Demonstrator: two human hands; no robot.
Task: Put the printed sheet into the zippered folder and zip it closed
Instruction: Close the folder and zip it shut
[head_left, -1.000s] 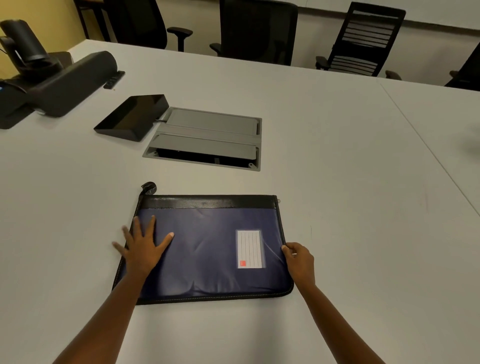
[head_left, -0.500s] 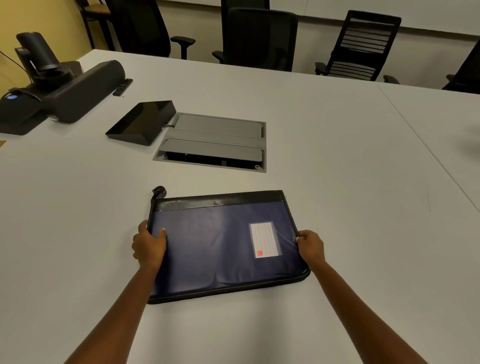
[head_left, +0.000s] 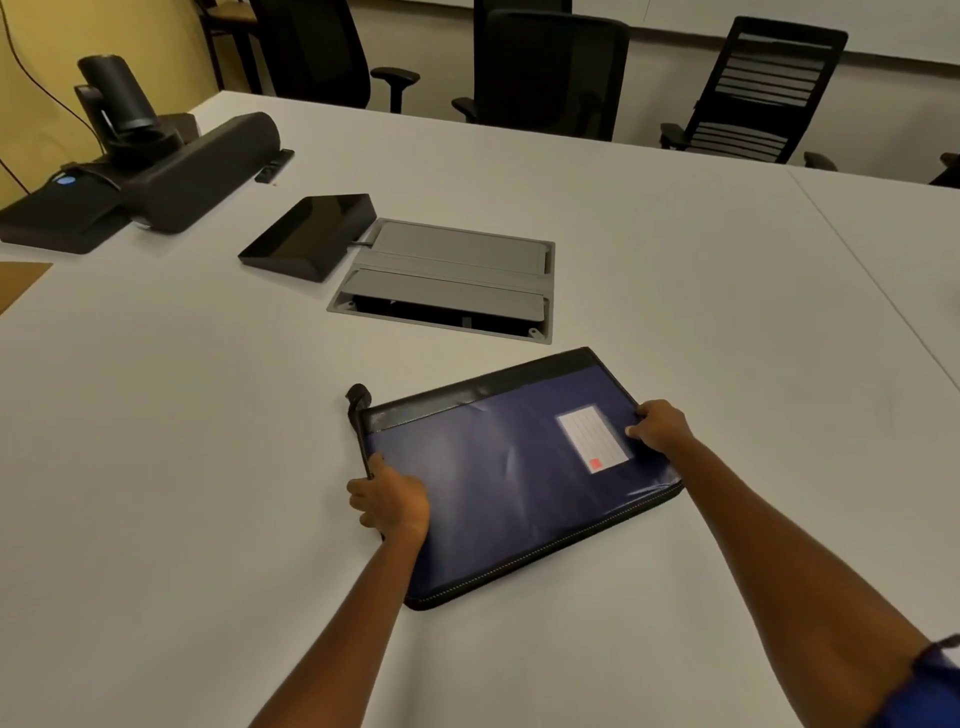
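A navy zippered folder with black trim and a white label pocket lies on the white table, turned so its right side points away from me. My left hand grips its left edge, fingers curled over the zipper side. My right hand holds the right edge beside the label. A black strap loop sticks out at the far left corner. The zipper looks shut along the near edge. No printed sheet is visible.
A grey cable hatch is set in the table just beyond the folder, with a black tablet stand to its left. A black conference camera and speaker bar sit far left. Office chairs line the far side.
My left hand went from flat on the cover to gripping the left edge. Both hands have swung the folder anticlockwise, and it now sits further right and closer to the hatch.
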